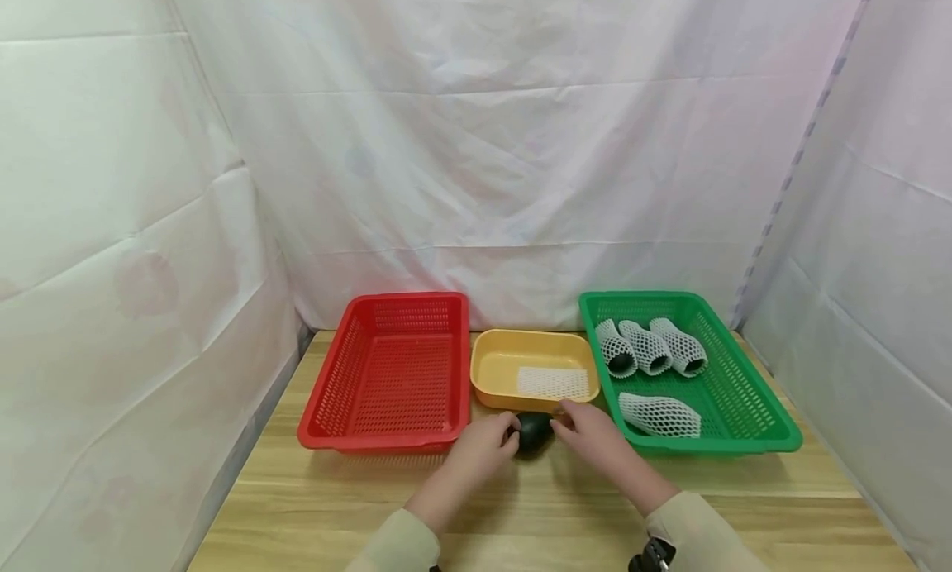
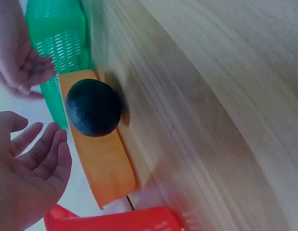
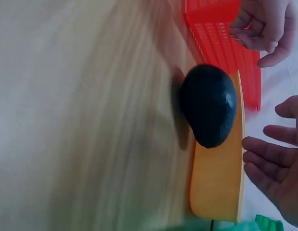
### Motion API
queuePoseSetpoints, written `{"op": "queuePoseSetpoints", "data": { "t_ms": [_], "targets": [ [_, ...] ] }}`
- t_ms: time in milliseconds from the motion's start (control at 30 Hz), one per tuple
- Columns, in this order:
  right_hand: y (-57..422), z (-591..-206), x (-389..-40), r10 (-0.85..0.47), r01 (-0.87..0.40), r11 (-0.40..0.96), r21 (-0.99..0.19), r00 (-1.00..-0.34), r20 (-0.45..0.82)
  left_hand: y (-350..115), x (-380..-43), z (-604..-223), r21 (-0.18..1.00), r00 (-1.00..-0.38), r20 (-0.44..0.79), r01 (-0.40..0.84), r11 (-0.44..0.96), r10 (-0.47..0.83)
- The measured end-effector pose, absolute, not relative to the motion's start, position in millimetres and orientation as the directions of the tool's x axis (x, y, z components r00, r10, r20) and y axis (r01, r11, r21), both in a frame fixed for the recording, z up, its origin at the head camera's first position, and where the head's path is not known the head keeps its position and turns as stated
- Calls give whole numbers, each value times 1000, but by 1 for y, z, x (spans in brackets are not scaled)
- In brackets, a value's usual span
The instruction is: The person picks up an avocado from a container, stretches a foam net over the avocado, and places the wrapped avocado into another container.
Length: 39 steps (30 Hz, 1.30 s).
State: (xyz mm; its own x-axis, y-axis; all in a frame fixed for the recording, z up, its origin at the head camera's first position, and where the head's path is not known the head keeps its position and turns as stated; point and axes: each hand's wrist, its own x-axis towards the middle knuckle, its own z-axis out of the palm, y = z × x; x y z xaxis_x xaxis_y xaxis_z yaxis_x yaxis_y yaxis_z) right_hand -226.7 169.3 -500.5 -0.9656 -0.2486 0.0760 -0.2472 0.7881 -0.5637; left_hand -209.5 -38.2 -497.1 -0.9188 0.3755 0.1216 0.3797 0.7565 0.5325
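Note:
A dark, smooth avocado [image 1: 532, 433] lies on the wooden table [image 1: 535, 514] between my two hands. My left hand [image 1: 485, 441] is beside its left side with fingers loosely bent; the left wrist view shows space between that hand and the avocado. On the other side my right hand [image 1: 591, 431] has its fingers spread and relaxed, apart from the avocado in the right wrist view. Just behind the avocado stands a yellow tray [image 1: 491, 361], with white foam net sleeves [image 1: 552, 382] lying flat inside.
To the left sits a red slotted basket [image 1: 409, 374]. A green basket [image 1: 732, 382] at the right holds several avocados in white foam nets, three in a back row and one net-wrapped piece [image 1: 660, 415] nearer the front. White cloth [image 1: 446, 159] hangs behind and along both sides.

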Motion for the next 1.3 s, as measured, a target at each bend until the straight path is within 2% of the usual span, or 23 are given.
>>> {"op": "queuePoseSetpoints", "data": {
  "t_ms": [200,433,600,800,1033,1167,1300],
  "targets": [
    [173,-496,-248,-313,-340,815,-470,-940,137,-24,-219,-504,389,-887,197,462,797,418],
    [172,-494,-262,-361,-384,831,-403,-923,136,-11,-229,-518,230,-883,113,469,853,455],
    [170,-497,-271,-358,-373,843,-387,-927,113,-6,-234,-525,155,-870,114,493,856,480],
    [169,-500,-289,-326,-306,871,-384,-945,12,0,-237,-521,164,-842,117,539,826,526],
    [165,-512,-310,-277,-208,881,-425,-955,-108,-2,-238,-517,263,-863,97,502,824,495],
    [164,-518,-316,-233,-143,885,-443,-960,-156,-3,-238,-517,268,-863,114,503,822,492],
    [163,-520,-321,-240,-146,890,-431,-956,-172,-2,-238,-518,249,-864,138,504,827,484]
  ]
}}
